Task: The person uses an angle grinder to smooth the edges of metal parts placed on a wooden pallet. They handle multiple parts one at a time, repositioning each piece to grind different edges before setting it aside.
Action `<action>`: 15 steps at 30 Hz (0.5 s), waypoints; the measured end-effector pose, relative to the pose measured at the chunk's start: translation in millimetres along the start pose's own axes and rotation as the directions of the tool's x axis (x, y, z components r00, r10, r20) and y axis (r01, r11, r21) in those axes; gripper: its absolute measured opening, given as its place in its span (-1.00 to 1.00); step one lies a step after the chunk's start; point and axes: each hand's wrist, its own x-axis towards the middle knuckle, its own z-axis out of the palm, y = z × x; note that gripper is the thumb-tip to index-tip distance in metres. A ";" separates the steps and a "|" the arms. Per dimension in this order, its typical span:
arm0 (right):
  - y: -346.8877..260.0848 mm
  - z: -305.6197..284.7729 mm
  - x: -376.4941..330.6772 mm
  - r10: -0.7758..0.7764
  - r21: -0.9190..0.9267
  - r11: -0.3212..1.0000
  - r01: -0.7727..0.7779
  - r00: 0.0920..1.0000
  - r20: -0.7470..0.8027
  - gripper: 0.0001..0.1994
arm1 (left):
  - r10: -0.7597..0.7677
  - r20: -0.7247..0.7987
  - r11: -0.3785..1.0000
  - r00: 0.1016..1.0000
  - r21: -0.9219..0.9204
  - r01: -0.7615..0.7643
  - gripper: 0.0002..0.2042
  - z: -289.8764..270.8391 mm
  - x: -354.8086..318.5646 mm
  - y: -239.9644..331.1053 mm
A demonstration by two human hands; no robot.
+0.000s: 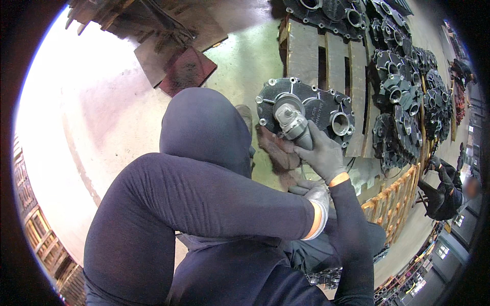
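Right hand (322,153) fingers grip a grinder (295,124) against a housing (321,109); left hand (312,194) fingers unclear.

Harsh daylight floods in from the left and blows out the pale concrete floor (76,117). The fisheye rim bends and blackens; the right edge is dim and soft.

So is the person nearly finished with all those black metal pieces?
Hard to say. In hand: the right hand holds a grey power tool against one black metal casting on a wooden pallet, and the left hand sits just below it. Many similar castings lie in rows beyond. The picture does not show which are done and which are left.
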 end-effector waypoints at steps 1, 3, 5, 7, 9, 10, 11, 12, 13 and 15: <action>3.8 3.0 2.3 -0.047 -0.061 0.997 0.047 0.999 0.010 -0.15 | 0.003 0.048 1.000 0.999 0.006 -0.003 -0.57 -4.4 2.0 -1.9; 11.1 7.7 3.8 -0.108 -0.126 0.986 0.110 0.994 0.019 -0.12 | -0.008 0.057 1.000 0.998 0.005 0.007 -0.59 -3.6 4.3 -2.9; 12.0 2.6 2.9 -0.133 -0.169 0.975 0.144 0.988 0.076 -0.11 | -0.033 -0.019 0.999 0.999 -0.008 0.033 -0.62 7.0 9.9 -0.1; 16.5 -6.3 -4.6 -0.148 -0.213 0.962 0.171 0.981 0.122 -0.11 | -0.016 0.023 1.000 1.000 0.013 0.016 -0.62 8.0 15.4 2.1; 23.1 -9.9 -13.6 -0.150 -0.224 0.958 0.178 0.979 0.139 -0.11 | -0.011 0.059 0.999 0.998 0.032 0.010 -0.62 10.2 25.2 5.3; 26.6 -9.6 -18.2 -0.146 -0.215 0.961 0.172 0.981 0.132 -0.11 | -0.015 0.074 0.999 0.997 0.040 0.012 -0.62 13.3 33.3 7.5; 30.8 -9.1 -22.3 -0.142 -0.205 0.965 0.165 0.982 0.124 -0.11 | -0.020 0.089 0.999 0.996 0.048 0.015 -0.62 16.0 39.7 9.4; 35.5 -8.2 -25.2 -0.138 -0.200 0.967 0.157 0.985 0.107 -0.11 | -0.021 0.092 0.998 0.996 0.065 0.015 -0.62 17.1 43.1 10.5; 39.4 -9.8 -28.4 -0.123 -0.201 0.969 0.142 0.987 0.103 -0.10 | -0.024 0.095 0.996 0.995 0.082 0.016 -0.63 18.1 46.1 11.7; 42.5 -13.3 -32.3 -0.097 -0.201 0.973 0.114 0.991 0.092 -0.10 | -0.019 0.093 0.995 0.995 0.104 0.009 -0.63 17.3 43.5 11.1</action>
